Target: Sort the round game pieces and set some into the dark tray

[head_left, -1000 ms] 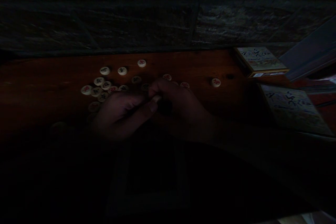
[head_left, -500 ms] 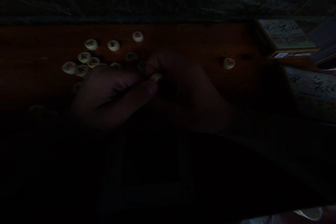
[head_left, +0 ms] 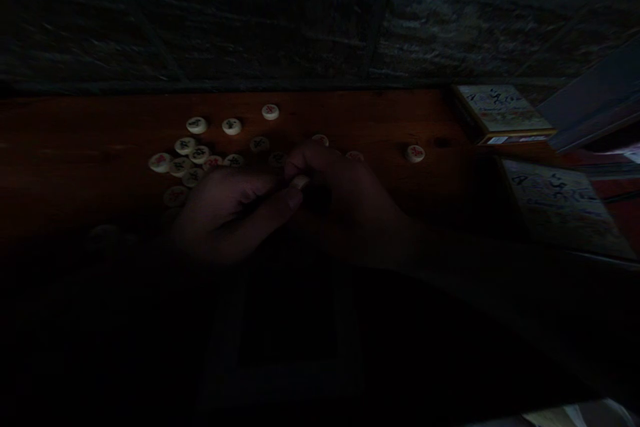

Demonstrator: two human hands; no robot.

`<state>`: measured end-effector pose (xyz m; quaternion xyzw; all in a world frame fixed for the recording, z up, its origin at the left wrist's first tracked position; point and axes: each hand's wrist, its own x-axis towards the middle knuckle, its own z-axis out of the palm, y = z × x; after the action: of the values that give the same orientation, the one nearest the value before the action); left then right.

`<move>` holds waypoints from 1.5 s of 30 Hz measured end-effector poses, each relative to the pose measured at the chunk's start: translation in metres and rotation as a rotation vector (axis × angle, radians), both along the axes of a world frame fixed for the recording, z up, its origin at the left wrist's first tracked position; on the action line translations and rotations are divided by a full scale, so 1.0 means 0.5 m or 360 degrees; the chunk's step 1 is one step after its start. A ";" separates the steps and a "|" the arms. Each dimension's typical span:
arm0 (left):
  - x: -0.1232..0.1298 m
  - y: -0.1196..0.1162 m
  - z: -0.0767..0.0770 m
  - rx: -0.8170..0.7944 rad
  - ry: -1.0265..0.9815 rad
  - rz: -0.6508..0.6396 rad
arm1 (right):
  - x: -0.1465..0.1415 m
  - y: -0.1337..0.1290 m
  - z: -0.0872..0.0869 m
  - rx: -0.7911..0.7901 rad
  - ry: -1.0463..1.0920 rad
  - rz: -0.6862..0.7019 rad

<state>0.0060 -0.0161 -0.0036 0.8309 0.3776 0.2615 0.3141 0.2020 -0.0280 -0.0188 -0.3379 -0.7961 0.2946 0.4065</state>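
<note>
Small pale disc (head_left: 301, 181), face not readable, sat between both hands. Left grip (head_left: 233, 210) pinched it, thumb against edge; right grip (head_left: 353, 197) curled just beside it, pinching or not: could not tell. Handling looked unfinished: disc not yet put down. Pale round pieces with black or red characters (head_left: 199, 155) lay loose beyond and left of grips on red-brown wooden bench (head_left: 75, 140); one red-marked piece (head_left: 415, 153) apart, right. Farther right, two flat illustrated boxes (head_left: 500, 110).
</note>
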 end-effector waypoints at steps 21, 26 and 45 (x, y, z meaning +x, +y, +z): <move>0.003 -0.002 -0.001 -0.0026 -0.0053 -0.0019 | 0.001 -0.001 -0.002 -0.0031 0.0036 0.0008; 0.002 0.000 -0.002 -0.0004 -0.0088 -0.0060 | 0.000 -0.001 -0.003 -0.0018 0.0034 0.0002; 0.007 -0.002 0.003 -0.0058 -0.0187 -0.0007 | 0.000 -0.001 -0.007 0.0017 0.0109 0.0002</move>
<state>0.0097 -0.0170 -0.0021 0.8090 0.3615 0.3024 0.3513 0.2019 -0.0283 -0.0221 -0.3249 -0.7834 0.3019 0.4353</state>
